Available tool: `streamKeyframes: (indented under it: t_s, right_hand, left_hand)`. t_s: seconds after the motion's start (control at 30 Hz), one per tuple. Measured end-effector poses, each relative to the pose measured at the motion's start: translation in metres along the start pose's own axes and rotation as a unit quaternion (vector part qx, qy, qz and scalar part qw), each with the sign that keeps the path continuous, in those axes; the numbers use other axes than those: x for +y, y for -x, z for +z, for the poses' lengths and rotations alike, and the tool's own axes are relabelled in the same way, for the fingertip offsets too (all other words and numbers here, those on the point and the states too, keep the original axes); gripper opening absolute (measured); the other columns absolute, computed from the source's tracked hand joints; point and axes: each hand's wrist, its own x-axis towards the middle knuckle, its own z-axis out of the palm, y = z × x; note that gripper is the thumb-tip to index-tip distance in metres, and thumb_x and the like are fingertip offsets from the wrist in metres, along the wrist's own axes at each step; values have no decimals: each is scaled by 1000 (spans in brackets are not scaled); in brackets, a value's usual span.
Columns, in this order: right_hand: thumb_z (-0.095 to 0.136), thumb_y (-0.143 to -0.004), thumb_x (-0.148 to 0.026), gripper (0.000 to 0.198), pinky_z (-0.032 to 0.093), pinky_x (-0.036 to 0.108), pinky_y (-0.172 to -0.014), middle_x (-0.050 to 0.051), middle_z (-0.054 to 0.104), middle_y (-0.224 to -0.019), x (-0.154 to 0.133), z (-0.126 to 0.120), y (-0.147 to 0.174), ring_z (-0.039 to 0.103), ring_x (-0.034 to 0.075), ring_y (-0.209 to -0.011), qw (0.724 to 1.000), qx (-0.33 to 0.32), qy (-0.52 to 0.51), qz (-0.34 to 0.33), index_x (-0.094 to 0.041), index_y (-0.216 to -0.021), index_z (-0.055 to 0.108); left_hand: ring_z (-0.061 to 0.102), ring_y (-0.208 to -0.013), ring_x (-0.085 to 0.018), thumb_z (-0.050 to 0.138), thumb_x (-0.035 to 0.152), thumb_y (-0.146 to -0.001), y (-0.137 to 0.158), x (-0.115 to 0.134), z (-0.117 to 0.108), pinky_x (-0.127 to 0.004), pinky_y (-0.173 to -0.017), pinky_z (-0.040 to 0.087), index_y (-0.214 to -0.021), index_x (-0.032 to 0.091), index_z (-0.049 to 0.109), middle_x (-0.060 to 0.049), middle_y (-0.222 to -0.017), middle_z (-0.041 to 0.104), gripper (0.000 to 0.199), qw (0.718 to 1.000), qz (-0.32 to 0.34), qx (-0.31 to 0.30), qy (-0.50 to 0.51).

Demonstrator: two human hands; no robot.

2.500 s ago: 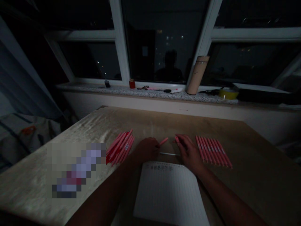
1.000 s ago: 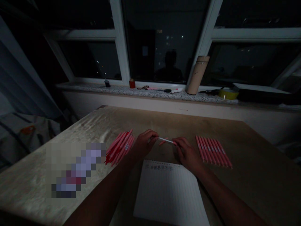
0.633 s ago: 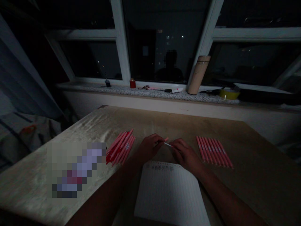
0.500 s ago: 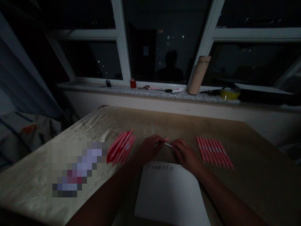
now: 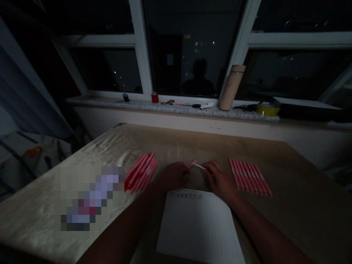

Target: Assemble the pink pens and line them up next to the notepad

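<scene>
Above the notepad (image 5: pixel 200 227), both of my hands are at work on a pen. The fingers of my left hand (image 5: pixel 176 175) are closed on a short pink piece (image 5: pixel 192 164) that looks like a pen cap. My right hand (image 5: pixel 218 176) pinches a pen with a slim white part (image 5: pixel 199 166) pointing left, its end close to the pink piece; I cannot tell if they touch. A loose pile of pink pens (image 5: pixel 143 172) lies left of my left hand, on something red. Right of my right hand, several pink pens (image 5: pixel 250 176) lie side by side in a neat row.
A blurred-out item (image 5: pixel 96 196) lies on the left of the table (image 5: pixel 192 135). Along the windowsill (image 5: pixel 137 104) stand a red jar (image 5: pixel 154 97), a tall beige cylinder (image 5: pixel 232 88) and a yellow tape roll (image 5: pixel 268 110). The room is dim.
My left hand has shifted slightly left and down, and more of the pink piece shows at its fingertips. The white part has moved a little to the right with my right hand.
</scene>
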Motion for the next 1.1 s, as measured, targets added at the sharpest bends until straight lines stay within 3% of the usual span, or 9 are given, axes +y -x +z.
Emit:
streamKeyframes:
  t_s: [0.17,0.3,0.5,1.1]
  right_hand:
    - [38,-90,-23,20,48,34,-77,8,54,-97,2,3,0,56,19,-86,1000,1,3,-5,-21,-101,54]
    - [38,-90,-22,20,47,34,-78,8,53,-98,0,1,0,55,19,-88,1000,-7,15,-2,-21,-101,55]
    - [39,-87,-18,21,48,35,-77,8,54,-98,0,0,0,56,19,-86,999,-4,36,-8,-21,-100,56]
    - [41,-83,-11,26,47,32,-75,8,53,-100,-1,0,0,56,19,-87,996,-25,82,-3,-21,-102,56]
  left_hand:
    - [56,-82,-18,53,24,-80,0,6,1,-28,-74,42,-80,16,64,-6,-84,62,14,997,48,-58,-35]
    - [56,-80,-17,51,23,-82,-3,4,2,-27,-73,42,-83,15,62,-6,-85,62,14,1000,16,-12,-15]
    - [56,-73,-13,50,31,-84,-5,-1,-13,-23,-68,42,-82,15,63,-3,-80,63,20,985,-31,113,127]
    - [56,-73,-12,53,36,-83,-5,5,-14,-23,-68,41,-78,15,62,-3,-78,62,24,982,15,128,135]
